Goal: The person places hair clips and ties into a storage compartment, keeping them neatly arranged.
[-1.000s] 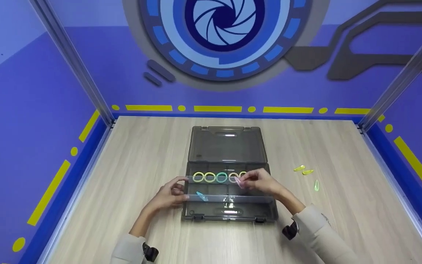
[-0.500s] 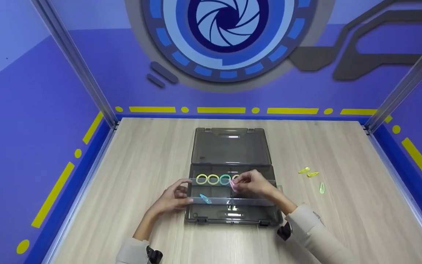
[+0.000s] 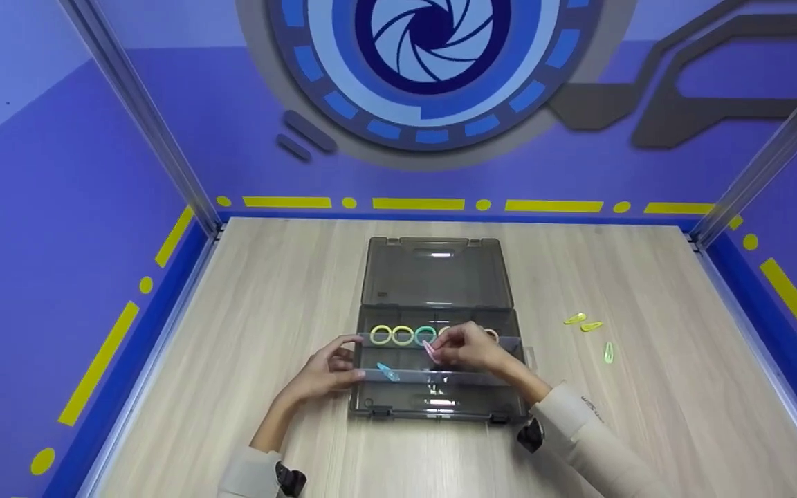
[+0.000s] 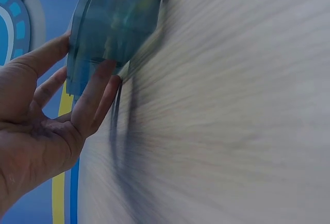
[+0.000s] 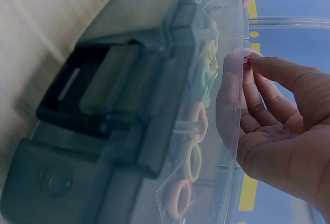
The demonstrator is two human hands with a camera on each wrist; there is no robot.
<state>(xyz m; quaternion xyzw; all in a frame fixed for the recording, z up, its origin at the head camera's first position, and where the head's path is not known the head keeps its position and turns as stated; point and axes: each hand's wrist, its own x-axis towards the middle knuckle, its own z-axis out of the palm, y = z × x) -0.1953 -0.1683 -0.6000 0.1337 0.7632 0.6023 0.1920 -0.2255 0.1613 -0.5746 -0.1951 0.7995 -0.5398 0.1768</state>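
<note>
A smoky plastic storage box point(image 3: 440, 401) lies with its lid folded back. Across it sits a clear plastic tray point(image 3: 398, 377), whose left end my left hand point(image 3: 322, 370) holds between thumb and fingers; the left wrist view shows this hand point(image 4: 62, 110) at the box's corner. My right hand point(image 3: 471, 347) pinches a pink hair clip point(image 3: 429, 351) above the tray, to the right of a blue hair clip point(image 3: 388, 372). Several hair ties point(image 3: 402, 336) in yellow, green and peach form a row behind; the right hand hides part of it. The right wrist view shows the pink clip point(image 5: 248, 54) at the fingertips.
To the right of the box, two yellow hair clips point(image 3: 591, 326) and a green hair clip point(image 3: 608, 353) lie on the wooden table point(image 3: 647, 415). The raised lid point(image 3: 438, 273) rests flat behind the box. Blue walls point(image 3: 398, 173) enclose the table.
My right hand has moved left over the tray with the pink hair clip, nearer the blue clip, uncovering a hair tie on the right. My left hand has stayed at the tray's left end.
</note>
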